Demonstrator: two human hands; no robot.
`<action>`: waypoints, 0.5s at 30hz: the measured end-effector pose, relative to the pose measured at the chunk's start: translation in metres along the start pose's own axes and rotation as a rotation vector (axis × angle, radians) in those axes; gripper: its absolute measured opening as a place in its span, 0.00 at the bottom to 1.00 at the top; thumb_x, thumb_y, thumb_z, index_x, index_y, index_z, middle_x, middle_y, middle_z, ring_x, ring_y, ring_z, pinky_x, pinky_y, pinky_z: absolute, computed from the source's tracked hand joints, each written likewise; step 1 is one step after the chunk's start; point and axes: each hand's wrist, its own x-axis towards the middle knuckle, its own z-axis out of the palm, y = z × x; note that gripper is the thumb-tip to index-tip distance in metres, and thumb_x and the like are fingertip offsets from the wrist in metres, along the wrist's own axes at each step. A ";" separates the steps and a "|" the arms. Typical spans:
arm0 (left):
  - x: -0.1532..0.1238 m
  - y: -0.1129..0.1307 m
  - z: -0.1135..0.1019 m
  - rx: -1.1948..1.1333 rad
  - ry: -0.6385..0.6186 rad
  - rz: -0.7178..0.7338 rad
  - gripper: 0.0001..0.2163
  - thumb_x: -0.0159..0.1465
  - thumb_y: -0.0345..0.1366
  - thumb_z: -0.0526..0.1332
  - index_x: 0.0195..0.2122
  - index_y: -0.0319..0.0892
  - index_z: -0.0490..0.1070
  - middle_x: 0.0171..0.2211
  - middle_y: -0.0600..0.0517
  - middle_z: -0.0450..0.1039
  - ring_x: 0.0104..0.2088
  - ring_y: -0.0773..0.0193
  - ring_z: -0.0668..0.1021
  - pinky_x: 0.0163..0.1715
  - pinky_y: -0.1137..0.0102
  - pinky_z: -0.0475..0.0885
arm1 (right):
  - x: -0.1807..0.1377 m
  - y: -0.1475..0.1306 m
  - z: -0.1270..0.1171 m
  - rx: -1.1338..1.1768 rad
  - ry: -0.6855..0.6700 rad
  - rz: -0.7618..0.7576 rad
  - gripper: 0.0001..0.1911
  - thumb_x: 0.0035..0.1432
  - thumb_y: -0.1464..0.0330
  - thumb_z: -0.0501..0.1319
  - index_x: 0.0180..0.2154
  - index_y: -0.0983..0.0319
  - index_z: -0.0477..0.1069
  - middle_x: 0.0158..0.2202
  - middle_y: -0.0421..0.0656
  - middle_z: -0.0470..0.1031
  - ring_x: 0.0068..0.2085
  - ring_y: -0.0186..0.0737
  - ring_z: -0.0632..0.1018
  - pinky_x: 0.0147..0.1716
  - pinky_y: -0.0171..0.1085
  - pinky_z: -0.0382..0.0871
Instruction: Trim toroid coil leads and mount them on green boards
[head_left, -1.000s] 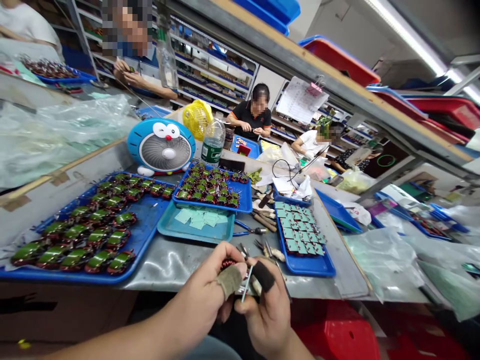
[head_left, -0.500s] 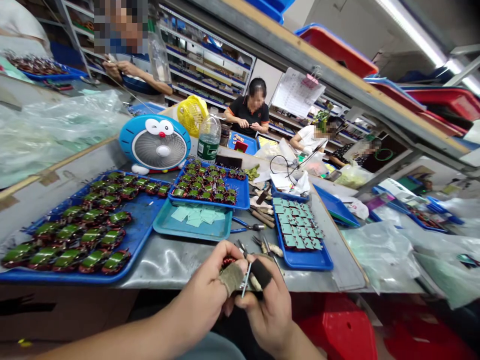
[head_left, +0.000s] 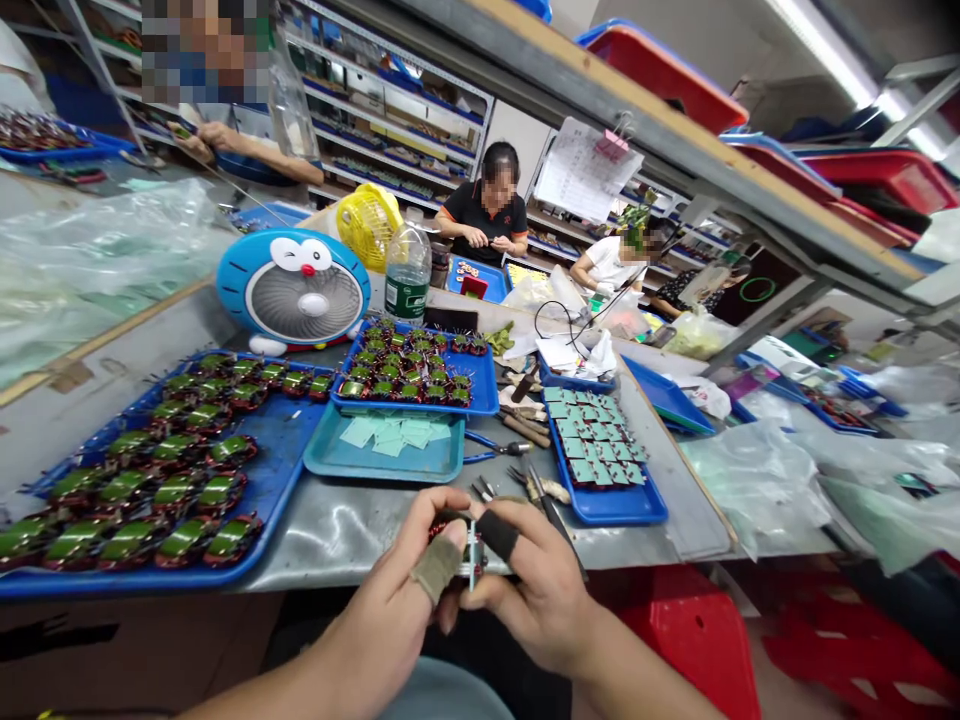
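Above the bench's front edge, my left hand (head_left: 390, 590) is closed around a copper-wound coil (head_left: 439, 525), mostly hidden by the fingers; a cloth finger cover wraps its thumb. My right hand (head_left: 544, 580), with a dark cover on one finger, pinches a thin pale-green board (head_left: 472, 556) seen edge-on against the coil's side. Both hands almost touch. Beyond them, a blue tray (head_left: 581, 506) on the right carries coils topped with pale-green boards. A teal tray (head_left: 382, 464) holds loose pale-green boards.
A large blue tray (head_left: 277, 480) of green-topped coils lies left; a smaller blue tray (head_left: 484, 385) of coils overlaps the teal one. Blue-handled pliers (head_left: 514, 449) and tweezers lie mid-bench. A blue fan (head_left: 311, 300) and bottle (head_left: 409, 280) stand behind. Co-workers sit farther back.
My hands have shifted slightly left and lower in the picture, and the board between them has turned from slanted to nearly upright. The camera view has shifted a little.
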 end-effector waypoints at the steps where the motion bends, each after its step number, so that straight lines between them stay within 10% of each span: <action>1: 0.000 -0.003 0.000 -0.005 0.021 0.011 0.23 0.67 0.61 0.60 0.51 0.49 0.65 0.29 0.57 0.66 0.25 0.67 0.67 0.26 0.73 0.67 | 0.003 -0.001 0.002 0.003 -0.036 0.000 0.24 0.71 0.56 0.61 0.63 0.59 0.69 0.51 0.51 0.78 0.49 0.48 0.80 0.48 0.45 0.77; 7: 0.014 0.011 -0.023 -0.042 0.065 -0.008 0.30 0.65 0.57 0.66 0.64 0.53 0.65 0.37 0.51 0.74 0.28 0.65 0.71 0.27 0.72 0.70 | 0.011 0.003 0.039 -0.004 0.199 0.066 0.29 0.72 0.53 0.58 0.69 0.55 0.60 0.58 0.50 0.74 0.57 0.47 0.77 0.57 0.44 0.74; 10: 0.022 0.022 -0.039 -0.133 -0.001 -0.024 0.40 0.54 0.57 0.75 0.66 0.55 0.65 0.31 0.53 0.73 0.28 0.64 0.72 0.27 0.74 0.70 | -0.009 0.040 0.040 -0.247 0.143 0.360 0.30 0.73 0.50 0.52 0.69 0.56 0.59 0.65 0.50 0.68 0.62 0.47 0.74 0.61 0.44 0.72; 15: 0.037 0.019 -0.059 -0.212 0.166 -0.037 0.30 0.50 0.46 0.80 0.54 0.49 0.77 0.28 0.55 0.72 0.25 0.67 0.71 0.24 0.77 0.70 | -0.071 0.121 0.019 -0.483 0.115 0.737 0.12 0.72 0.62 0.60 0.45 0.63 0.77 0.45 0.50 0.79 0.46 0.48 0.82 0.48 0.50 0.78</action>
